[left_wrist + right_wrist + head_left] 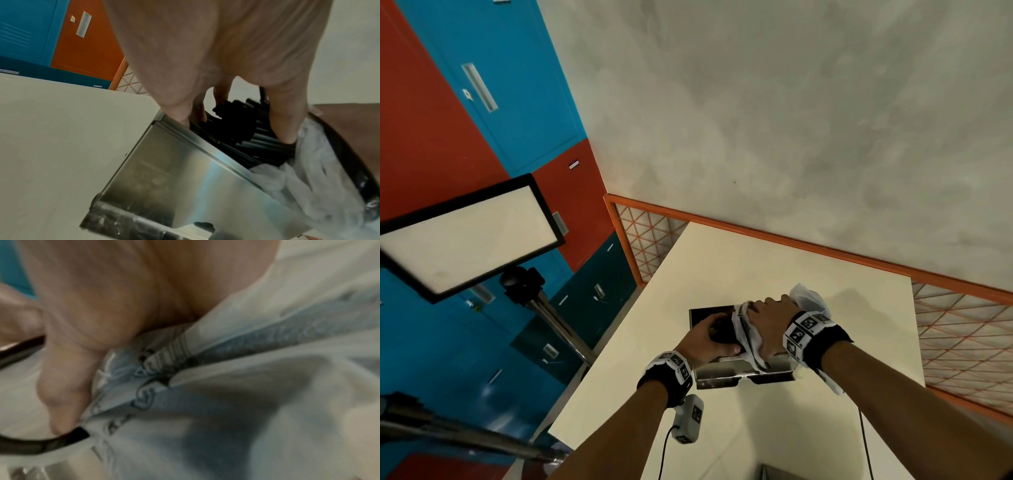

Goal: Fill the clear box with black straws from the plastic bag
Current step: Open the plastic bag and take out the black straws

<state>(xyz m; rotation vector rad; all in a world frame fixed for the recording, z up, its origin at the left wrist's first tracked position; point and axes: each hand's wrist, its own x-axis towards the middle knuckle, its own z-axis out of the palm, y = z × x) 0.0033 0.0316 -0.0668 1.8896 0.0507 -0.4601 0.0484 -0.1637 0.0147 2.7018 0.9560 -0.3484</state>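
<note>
The clear box, with shiny reflective walls, stands in the middle of the white table. Inside it lies a bundle of black straws. My left hand reaches into the box and grips the bundle, fingers on one side and thumb on the other. The crumpled plastic bag lies over the right part of the box. My right hand holds the bag bunched under its palm and thumb. One black straw pokes out by the thumb.
A light panel on a tripod stands left of the table. Blue and red lockers fill the left wall. An orange mesh fence runs behind and right of the table. A grey object sits at the near edge.
</note>
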